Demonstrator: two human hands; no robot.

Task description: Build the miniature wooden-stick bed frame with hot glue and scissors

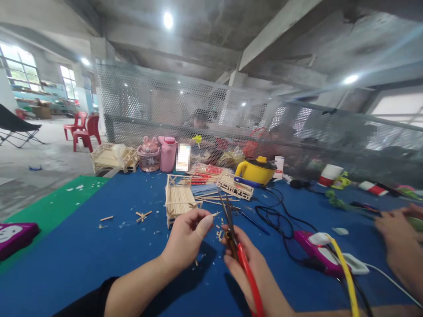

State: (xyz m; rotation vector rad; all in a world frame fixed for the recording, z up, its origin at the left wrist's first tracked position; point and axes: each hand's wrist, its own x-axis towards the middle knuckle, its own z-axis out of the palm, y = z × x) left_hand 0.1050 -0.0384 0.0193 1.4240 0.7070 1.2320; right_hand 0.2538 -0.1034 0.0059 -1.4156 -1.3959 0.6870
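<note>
On the blue counter (132, 251), a stick-built frame (180, 198) is set just beyond the left grip (187, 235). Red-handled scissors (243, 257) are held in the right grip (254, 264); a thin stick (216, 214) is pinched by the left, tip near the blades.

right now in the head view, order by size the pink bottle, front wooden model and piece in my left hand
1. Front wooden model
2. Pink bottle
3. Piece in your left hand, partly hidden
</note>
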